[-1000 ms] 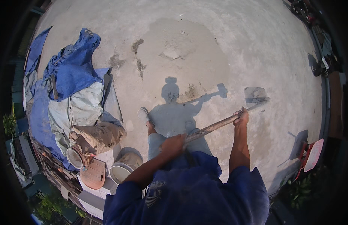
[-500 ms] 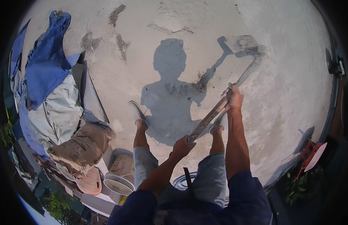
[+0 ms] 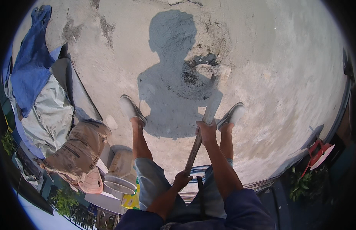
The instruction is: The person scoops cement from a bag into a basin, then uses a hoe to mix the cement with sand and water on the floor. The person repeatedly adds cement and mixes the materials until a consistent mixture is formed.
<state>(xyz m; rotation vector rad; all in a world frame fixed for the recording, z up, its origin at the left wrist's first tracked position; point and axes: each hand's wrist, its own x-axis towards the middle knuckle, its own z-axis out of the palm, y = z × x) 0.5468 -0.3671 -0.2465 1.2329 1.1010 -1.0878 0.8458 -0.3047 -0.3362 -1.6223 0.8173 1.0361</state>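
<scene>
Hoe [image 3: 211,109]: angled out between the shoes [image 3: 129,107] — its head [image 3: 206,69] at the dark, crumbled patch [image 3: 189,76]
Left hand [image 3: 182,180]: fingers closed around the handle's [image 3: 193,153] near end
Right hand [image 3: 207,132]: fingers wrapped around the handle — farther up

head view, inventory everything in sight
hoe: 1, brown and grey, centre
concrete ground: 1, grey, underfoot
tarps: count unclear, blue, left
sheet: 1, pale grey, left
paper sack: 1, brown, left
bucket: 1, beige, lower left
packet: 1, yellow, beside bucket
coil: 1, blue, lower centre
unclear object: 1, red and white, right
plants: several, green, lower corners
shadow: 1, grey, ahead
sleeves: 2, dark blue, bottom
shorts: 1, blue, lower centre
shoes: 2, grey, on ground
left hand: 1, bare, hoe's near end
right hand: 1, bare, farther up hoe
</scene>
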